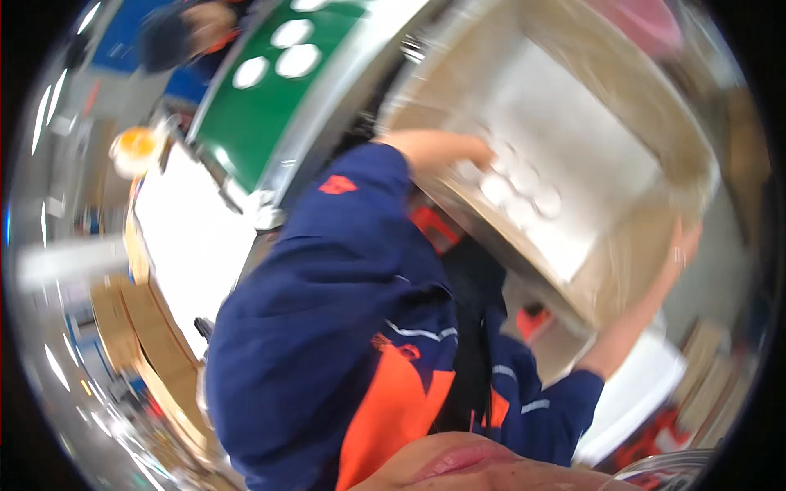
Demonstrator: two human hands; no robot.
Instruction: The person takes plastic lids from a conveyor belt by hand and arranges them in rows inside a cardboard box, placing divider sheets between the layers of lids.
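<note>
A large cardboard box (696,176) lined with clear plastic film stands in front of me, its open top facing up. Several round white discs (547,200) lie inside it, gathered along the near left side of its pale bottom. My left hand (468,150) reaches over the left wall, fingertips down by the discs; blur hides whether it pinches one. At the box's right side, my right hand (684,244) grips the outside of the wall close to the rim, with the fingers partly blurred.
To the left runs a green conveyor belt (246,131) with a metal side rail, carrying more white discs (297,60). A person (209,24) is beyond it. A white tabletop (184,237) and brown cartons (135,319) stand left. Something pink (647,24) lies past the box.
</note>
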